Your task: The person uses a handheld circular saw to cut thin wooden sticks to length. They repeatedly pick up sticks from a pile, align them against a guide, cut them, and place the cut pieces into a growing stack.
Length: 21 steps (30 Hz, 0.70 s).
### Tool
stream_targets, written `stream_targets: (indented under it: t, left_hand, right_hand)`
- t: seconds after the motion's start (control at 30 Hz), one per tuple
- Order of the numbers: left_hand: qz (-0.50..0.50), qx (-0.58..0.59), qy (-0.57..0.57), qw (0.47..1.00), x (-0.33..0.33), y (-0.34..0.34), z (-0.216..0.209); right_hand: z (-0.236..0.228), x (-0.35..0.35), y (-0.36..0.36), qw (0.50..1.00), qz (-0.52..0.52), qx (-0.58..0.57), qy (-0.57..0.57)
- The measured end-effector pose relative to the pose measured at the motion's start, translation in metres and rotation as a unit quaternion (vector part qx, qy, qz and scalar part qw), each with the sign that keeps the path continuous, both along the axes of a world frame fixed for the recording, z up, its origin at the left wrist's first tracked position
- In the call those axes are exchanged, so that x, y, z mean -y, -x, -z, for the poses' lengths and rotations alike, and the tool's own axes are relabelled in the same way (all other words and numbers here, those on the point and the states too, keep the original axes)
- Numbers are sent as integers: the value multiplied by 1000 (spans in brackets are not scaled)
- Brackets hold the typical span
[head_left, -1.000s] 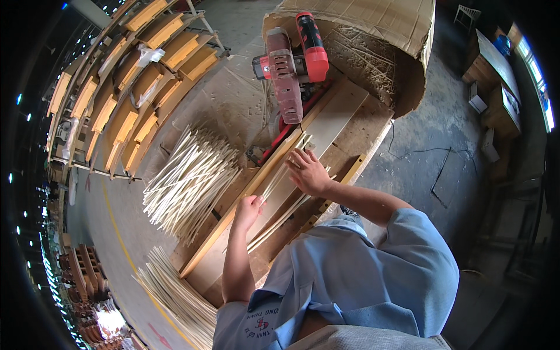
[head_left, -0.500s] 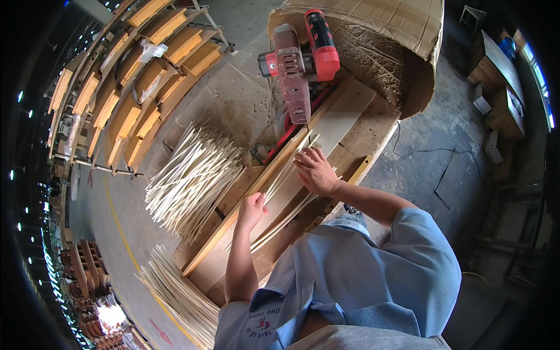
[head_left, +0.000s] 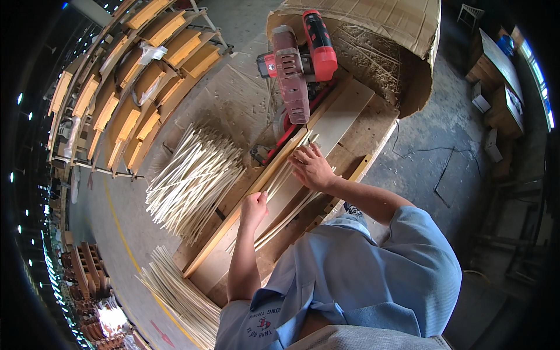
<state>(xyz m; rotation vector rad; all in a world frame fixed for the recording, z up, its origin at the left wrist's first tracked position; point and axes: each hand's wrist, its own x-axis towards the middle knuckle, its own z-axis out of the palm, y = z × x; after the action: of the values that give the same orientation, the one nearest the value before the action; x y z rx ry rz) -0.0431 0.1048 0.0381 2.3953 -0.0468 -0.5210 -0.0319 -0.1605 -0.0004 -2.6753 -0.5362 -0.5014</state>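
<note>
Several thin, pale wooden sticks [head_left: 281, 178] lie along a wooden fence strip [head_left: 234, 216], their far ends close to the blade side of a red and black miter saw [head_left: 293, 76]. My left hand [head_left: 254, 209] is closed around the near stretch of these sticks. Further up, my right hand [head_left: 313, 169] lies over them near their far ends, fingers bent and pressed together, just short of the saw. A few other loose sticks [head_left: 286, 220] rest on the bench on my side, below the right wrist.
Left of the fence is a big heap of cut sticks [head_left: 195, 181]; a bundle of longer ones [head_left: 175, 297] lies nearer. A cardboard box [head_left: 373, 23] with scraps stands behind the saw. A rack of wooden parts [head_left: 134, 87] is at far left, and a cable [head_left: 446, 151] trails across the right floor.
My right hand has shifted slightly left and toward the fence, and the stick ends under it sit closer together. My left hand stays almost where it was.
</note>
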Motion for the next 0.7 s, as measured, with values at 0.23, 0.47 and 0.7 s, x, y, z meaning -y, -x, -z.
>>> stream_targets:
  t: [0.23, 0.47, 0.7]
  left_hand:
    - [0, 27, -11, 1000, -1, 2, 4]
    - [7, 66, -20, 998, -4, 0, 10]
    - [-7, 80, -67, 994, -2, 0, 9]
  right_hand:
    - [0, 2, -3, 999, -19, 15, -28]
    - [1, 8, -6, 997, -44, 34, -50]
    - [0, 4, -6, 996, -20, 53, -71]
